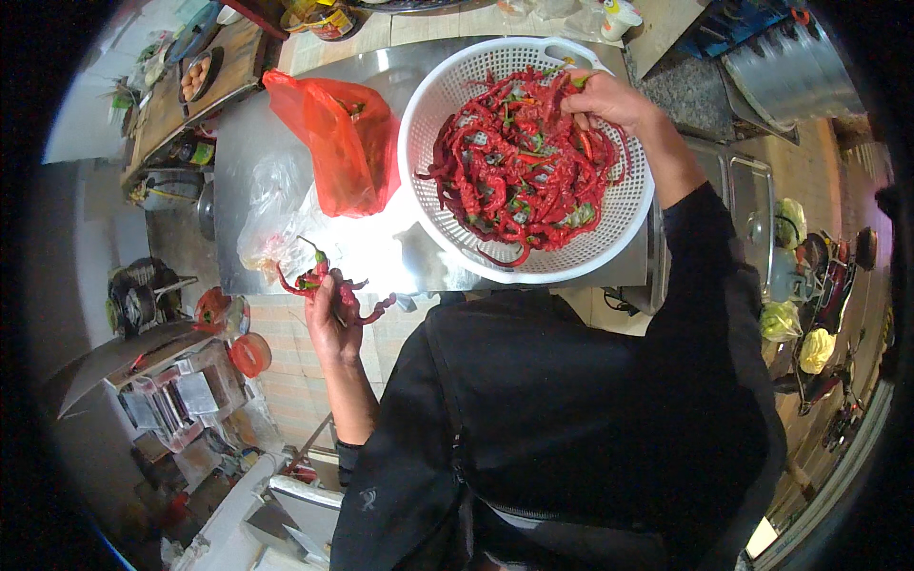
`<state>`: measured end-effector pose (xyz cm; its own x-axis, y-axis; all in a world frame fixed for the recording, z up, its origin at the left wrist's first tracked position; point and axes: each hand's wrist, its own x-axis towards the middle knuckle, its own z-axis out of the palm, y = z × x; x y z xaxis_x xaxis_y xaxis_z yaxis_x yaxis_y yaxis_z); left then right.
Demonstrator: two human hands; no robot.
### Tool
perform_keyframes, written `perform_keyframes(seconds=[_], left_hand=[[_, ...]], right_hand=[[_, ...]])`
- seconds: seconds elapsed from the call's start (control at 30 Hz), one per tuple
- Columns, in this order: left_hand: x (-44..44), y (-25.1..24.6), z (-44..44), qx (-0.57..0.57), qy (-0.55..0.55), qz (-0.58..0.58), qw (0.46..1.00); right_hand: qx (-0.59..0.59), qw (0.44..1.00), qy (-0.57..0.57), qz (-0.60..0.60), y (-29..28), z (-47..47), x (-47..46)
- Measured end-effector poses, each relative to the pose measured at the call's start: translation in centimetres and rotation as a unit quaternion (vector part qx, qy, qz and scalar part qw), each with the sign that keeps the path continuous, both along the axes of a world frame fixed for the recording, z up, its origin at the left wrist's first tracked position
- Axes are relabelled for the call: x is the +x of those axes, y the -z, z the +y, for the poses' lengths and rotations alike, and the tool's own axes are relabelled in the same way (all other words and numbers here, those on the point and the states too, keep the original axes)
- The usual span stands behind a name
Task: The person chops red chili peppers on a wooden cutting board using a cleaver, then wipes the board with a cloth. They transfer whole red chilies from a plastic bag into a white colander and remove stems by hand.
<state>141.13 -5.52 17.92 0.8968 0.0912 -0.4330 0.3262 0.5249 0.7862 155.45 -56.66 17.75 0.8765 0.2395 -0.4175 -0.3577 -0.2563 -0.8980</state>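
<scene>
A large white plastic colander (420, 214) stands on the stainless steel table (371, 64), holding a heap of red chili peppers (500, 178), some with green stems. My right hand (603, 103) reaches over its upper right rim and grips a red chili with a green stem (580, 82) at the heap's edge. Off the table's front edge, on the left, my left hand (332, 321) holds a small bunch of twisted red chilies (346, 296). To the left of the colander sits a red plastic bag (332, 143), its contents mostly hidden.
A crumpled clear plastic bag (271, 214) lies on the table's left part. Eggs (194, 78) sit in a bowl on a wooden shelf at upper left. Along the right are a metal sink (753, 207) and a big metal pot (796, 75). Bagged cabbages (780, 321) rest farther right.
</scene>
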Motion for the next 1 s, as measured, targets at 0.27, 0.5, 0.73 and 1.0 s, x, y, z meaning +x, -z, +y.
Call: perform_keyframes(seconds=[0.27,0.5,0.73,1.0], left_hand=[[0.1,0.0,-0.2,0.001,0.005,0.0,1.0],[0.1,-0.1,0.0,0.015,-0.003,0.031,0.999],[0.3,-0.1,-0.7,0.007,0.013,0.006,1.0],[0.1,0.1,-0.3,0.018,0.001,0.029,0.999]], right_hand=[[-0.427,0.887,-0.007,-0.175,5.4,-2.1,-1.1],[-0.503,0.834,-0.015,-0.227,4.5,0.6,-2.7],[-0.545,0.8,-0.04,-0.249,7.7,4.7,-2.5],[-0.091,0.985,0.071,-0.129,2.1,0.7,-2.4]])
